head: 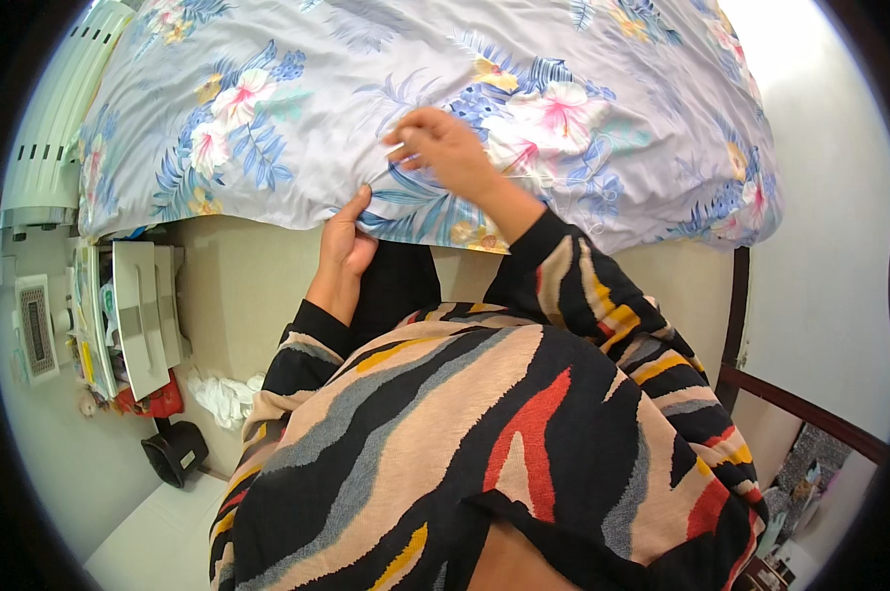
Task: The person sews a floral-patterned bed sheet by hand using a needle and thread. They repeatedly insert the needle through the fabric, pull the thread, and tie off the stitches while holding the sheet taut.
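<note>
A pale lilac quilt with a hibiscus and leaf print [326, 96] lies spread before me, its near edge hanging at my legs. My left hand [349, 240] grips that edge, thumb on top and the other fingers beneath the cloth. Over the quilt, a little to the right and farther away, is my right hand [434, 151], its fingers bent and somewhat blurred. Whether it holds something thin, I cannot tell. Loose white thread [592, 173] lies in loops on the flowers right of my right wrist.
At the left stand a white cabinet with a handle [145, 318], a white slotted appliance [53, 148] and a black bin-like object [175, 452]. A crumpled white cloth [223, 395] lies on the floor. A dark wooden frame [807, 414] runs along the right.
</note>
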A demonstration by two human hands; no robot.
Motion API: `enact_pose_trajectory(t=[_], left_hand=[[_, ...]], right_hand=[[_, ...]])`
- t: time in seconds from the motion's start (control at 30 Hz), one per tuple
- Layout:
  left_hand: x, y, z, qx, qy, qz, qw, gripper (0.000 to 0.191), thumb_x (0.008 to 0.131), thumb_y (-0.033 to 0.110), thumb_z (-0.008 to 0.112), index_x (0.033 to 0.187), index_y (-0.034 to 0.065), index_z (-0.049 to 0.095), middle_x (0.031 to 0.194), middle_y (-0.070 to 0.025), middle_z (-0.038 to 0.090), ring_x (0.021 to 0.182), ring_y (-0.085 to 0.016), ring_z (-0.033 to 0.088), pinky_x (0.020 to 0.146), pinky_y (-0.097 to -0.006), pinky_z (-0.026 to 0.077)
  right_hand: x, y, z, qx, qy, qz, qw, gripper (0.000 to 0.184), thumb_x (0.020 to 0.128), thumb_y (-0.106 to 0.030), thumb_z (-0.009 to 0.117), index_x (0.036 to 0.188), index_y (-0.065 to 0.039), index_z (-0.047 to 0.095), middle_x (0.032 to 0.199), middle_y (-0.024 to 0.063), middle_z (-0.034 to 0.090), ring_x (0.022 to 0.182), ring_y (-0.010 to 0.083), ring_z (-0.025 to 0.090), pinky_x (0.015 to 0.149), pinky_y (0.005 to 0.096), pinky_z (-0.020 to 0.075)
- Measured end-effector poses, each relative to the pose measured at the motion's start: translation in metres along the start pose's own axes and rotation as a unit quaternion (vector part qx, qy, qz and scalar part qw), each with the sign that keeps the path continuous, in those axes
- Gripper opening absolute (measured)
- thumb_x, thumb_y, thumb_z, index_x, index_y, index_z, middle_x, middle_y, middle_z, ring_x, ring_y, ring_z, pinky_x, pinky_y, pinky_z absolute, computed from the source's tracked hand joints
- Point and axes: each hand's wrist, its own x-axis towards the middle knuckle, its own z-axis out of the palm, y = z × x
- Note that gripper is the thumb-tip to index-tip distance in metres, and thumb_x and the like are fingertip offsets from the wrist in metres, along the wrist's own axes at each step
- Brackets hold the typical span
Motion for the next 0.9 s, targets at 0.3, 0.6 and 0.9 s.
enact_pose_trajectory(t=[0.3, 0.6, 0.9], left_hand=[[0.004, 0.003, -0.008, -0.016, -0.030, -0.032, 0.999, 0.036, 0.087, 0.012, 0.057, 0.119, -0.0018, 0.048, 0.118, -0.0129, 0.056, 0.108, -0.024, 0.053, 0.097, -0.0387, 0.040], [0.001, 0.005, -0.006, -0.058, -0.085, -0.055, 0.993, 0.036, 0.090, 0.012, 0.052, 0.122, -0.0037, 0.045, 0.122, -0.0154, 0.053, 0.111, -0.026, 0.052, 0.099, -0.0400, 0.038], [0.000, 0.004, -0.007, -0.078, -0.114, -0.057, 0.989, 0.036, 0.090, 0.012, 0.051, 0.122, -0.0040, 0.044, 0.122, -0.0152, 0.053, 0.112, -0.026, 0.051, 0.100, -0.0401, 0.037]], right_hand=[[-0.059, -0.035, -0.068, -0.205, 0.033, 0.090, 0.974, 0.015, 0.083, -0.012, 0.062, 0.093, -0.001, 0.067, 0.071, -0.0009, 0.058, 0.059, 0.0056, 0.050, 0.053, 0.0196, 0.0418], [-0.059, -0.010, -0.059, -0.310, -0.047, 0.012, 0.949, 0.014, 0.079, -0.009, 0.065, 0.089, -0.001, 0.067, 0.074, 0.0052, 0.063, 0.063, 0.0110, 0.054, 0.057, 0.0244, 0.0433], [-0.047, -0.008, -0.056, -0.364, -0.080, -0.005, 0.928, 0.015, 0.078, -0.011, 0.064, 0.089, -0.001, 0.067, 0.078, 0.0104, 0.066, 0.065, 0.0177, 0.059, 0.060, 0.0280, 0.0458]])
